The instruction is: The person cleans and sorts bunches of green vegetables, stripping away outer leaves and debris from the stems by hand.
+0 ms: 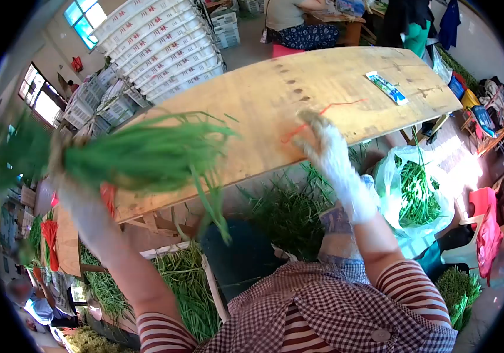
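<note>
Head view, left hand (pixel 58 154) clasping greens (pixel 146 154), string (pixel 330 106)

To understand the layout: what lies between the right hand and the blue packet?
In the head view, a red string extends from the right hand partway toward the blue packet; then bare tabletop shows.

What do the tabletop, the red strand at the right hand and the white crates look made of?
Tabletop: wood, perhaps plywood; dull, tan, stained surface.
Red strand: possibly plastic string, being thin and bright; finish unclear.
White crates: probably moulded plastic, smooth-looking, with matching rims.
</note>
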### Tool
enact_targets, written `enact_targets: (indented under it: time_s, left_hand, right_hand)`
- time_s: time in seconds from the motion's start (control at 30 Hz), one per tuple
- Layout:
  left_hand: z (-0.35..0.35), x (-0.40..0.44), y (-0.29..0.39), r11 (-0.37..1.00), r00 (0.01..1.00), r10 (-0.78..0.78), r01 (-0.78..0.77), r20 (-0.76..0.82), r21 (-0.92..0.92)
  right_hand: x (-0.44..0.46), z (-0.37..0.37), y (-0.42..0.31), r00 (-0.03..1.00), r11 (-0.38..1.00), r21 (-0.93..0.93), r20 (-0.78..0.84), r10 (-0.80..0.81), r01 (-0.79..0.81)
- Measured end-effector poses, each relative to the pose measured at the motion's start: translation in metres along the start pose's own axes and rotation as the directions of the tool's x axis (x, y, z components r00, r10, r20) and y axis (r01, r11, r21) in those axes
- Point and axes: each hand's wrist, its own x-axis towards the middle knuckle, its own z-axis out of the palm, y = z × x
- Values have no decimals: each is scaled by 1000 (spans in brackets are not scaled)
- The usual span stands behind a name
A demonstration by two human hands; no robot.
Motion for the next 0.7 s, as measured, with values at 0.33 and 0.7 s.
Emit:
enact_targets:
  time_s: [0.33, 0.7]
  left_hand:
    - [-47, -215, -79, 875, 922, -388, 367, -3, -315]
    - [-154, -217, -163, 931, 931, -365, 365, -10, 14]
  right_hand:
    - [-152, 42, 24, 764, 73, 770, 639, -95, -634]
    - [-162, 41, 25, 713, -73, 727, 684, 151, -682]
